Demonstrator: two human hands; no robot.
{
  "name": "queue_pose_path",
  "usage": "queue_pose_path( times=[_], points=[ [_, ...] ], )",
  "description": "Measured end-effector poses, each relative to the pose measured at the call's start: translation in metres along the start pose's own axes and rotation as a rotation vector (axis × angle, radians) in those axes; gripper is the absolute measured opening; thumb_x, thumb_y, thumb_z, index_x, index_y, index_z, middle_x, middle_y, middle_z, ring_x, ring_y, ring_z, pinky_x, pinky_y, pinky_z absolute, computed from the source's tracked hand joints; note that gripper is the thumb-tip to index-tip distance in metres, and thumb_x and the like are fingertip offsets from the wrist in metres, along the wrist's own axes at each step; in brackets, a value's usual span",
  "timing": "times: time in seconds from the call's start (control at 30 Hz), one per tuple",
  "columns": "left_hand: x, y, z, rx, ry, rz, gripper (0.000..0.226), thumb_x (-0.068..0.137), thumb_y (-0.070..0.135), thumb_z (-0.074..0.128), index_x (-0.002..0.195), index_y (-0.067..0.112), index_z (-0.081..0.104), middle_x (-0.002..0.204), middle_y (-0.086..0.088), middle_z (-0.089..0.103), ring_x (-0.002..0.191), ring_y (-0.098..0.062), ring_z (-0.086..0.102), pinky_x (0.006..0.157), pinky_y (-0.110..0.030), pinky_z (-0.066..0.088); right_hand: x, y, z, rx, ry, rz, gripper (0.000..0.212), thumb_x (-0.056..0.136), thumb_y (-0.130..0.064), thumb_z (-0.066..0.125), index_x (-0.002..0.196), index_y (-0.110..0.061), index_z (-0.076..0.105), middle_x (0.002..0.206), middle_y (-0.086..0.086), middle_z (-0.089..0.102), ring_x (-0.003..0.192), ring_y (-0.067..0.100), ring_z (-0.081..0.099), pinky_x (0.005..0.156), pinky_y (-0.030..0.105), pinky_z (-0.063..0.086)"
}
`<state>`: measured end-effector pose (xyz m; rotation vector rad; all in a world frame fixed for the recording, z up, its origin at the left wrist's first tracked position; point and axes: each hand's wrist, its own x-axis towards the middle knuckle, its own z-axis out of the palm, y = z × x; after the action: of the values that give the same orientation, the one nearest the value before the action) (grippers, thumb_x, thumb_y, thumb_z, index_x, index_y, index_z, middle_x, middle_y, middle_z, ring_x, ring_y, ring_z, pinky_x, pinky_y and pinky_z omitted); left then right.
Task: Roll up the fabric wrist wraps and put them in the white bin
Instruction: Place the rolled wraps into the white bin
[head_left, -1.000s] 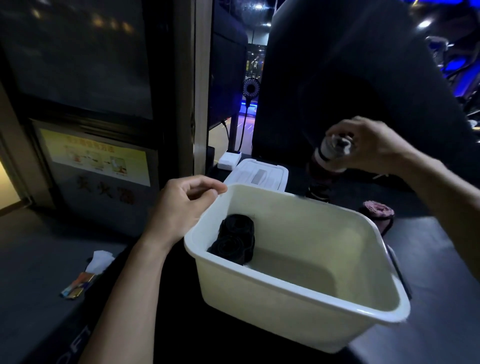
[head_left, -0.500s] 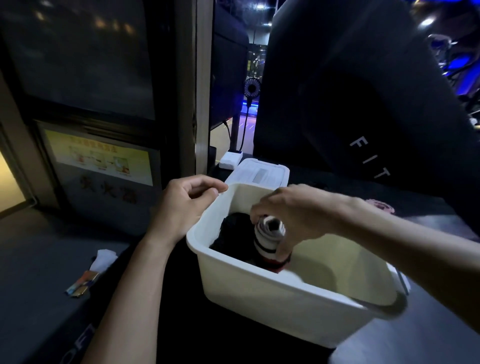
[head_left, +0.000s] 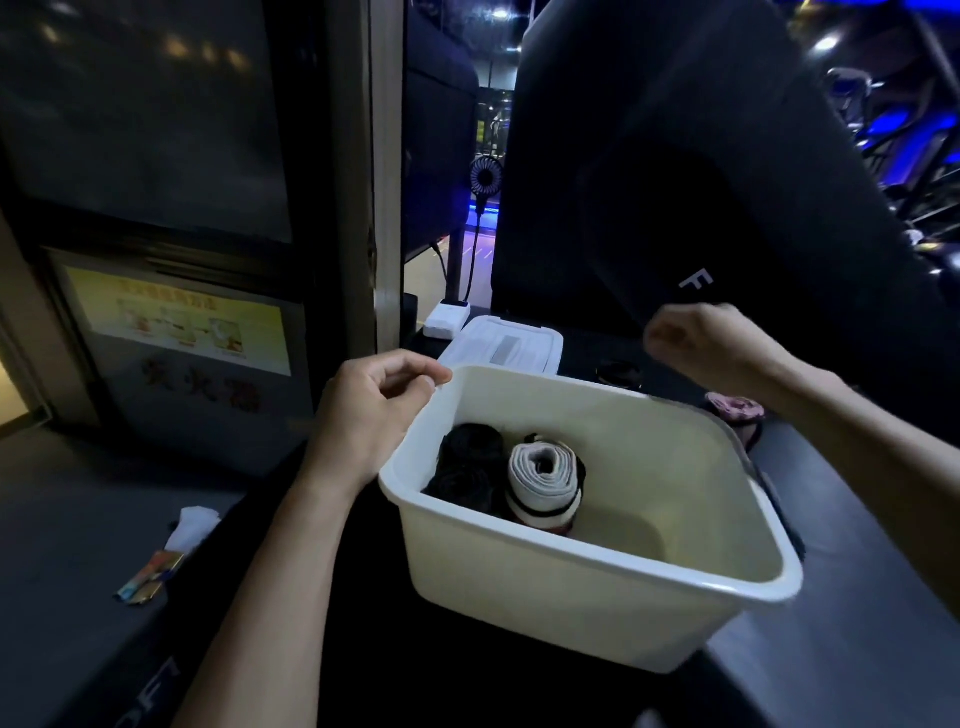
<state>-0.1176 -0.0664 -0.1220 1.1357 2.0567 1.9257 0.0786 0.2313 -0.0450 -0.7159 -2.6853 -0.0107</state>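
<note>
At your twelve o'clock a white lidded box (head_left: 506, 345) sits on the dark surface (head_left: 857, 519), a small white charger (head_left: 447, 321) just beyond it. At eight o'clock lie a crumpled tissue (head_left: 193, 525) and colourful wrapper (head_left: 148, 579).

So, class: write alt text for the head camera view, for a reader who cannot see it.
A white bin holds black rolled wraps beside a white rolled wrap. The left hand grips its rim; the empty right hand hovers behind, above a pink roll.
</note>
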Motion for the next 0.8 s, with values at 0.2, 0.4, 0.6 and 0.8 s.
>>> queue_pose_path(
  times=[0.2,0.4,0.6,0.8],
  points=[
    [-0.001,0.002,0.011,-0.012,0.004,0.008,0.023,0.094,0.004,0.063,0.091,0.021,0.080,0.090,0.011,0.079,0.086,0.000,0.071,0.078,-0.017,0.047,-0.014,0.140,0.073,-0.197,-0.426,0.449,0.066,0.070,-0.080,0.030,0.127,-0.050,0.047,0.138,-0.005,0.050,0.130,0.030,0.050,0.106,0.049,0.043],
    [-0.001,0.001,0.011,-0.012,0.005,0.008,0.024,0.095,0.005,0.063,0.090,0.022,0.079,0.093,0.011,0.079,0.089,-0.002,0.071,0.080,-0.017,0.046,-0.039,0.089,0.049,0.051,-0.146,0.406,0.018,0.078,-0.037,0.070,0.088,-0.035,0.056,0.101,0.010,0.069,0.087,0.031,0.063,0.074,0.036,0.049],
    [-0.001,0.001,0.011,-0.007,0.009,0.008,0.024,0.095,0.006,0.064,0.090,0.023,0.080,0.093,0.012,0.079,0.093,-0.002,0.072,0.083,-0.020,0.047,-0.024,0.040,-0.010,0.244,0.117,0.251,0.037,0.070,-0.035,0.086,0.100,-0.034,0.065,0.094,0.000,0.070,0.081,0.020,0.064,0.074,0.031,0.050],
    [-0.001,0.001,0.010,0.005,0.012,0.024,0.023,0.095,0.005,0.064,0.091,0.022,0.080,0.092,0.012,0.079,0.089,0.001,0.071,0.078,-0.013,0.047,-0.045,-0.075,-0.083,0.477,-0.262,-0.253,0.046,0.076,-0.044,0.085,0.117,-0.032,0.068,0.105,-0.008,0.073,0.088,0.013,0.070,0.071,0.026,0.055]
  ],
)
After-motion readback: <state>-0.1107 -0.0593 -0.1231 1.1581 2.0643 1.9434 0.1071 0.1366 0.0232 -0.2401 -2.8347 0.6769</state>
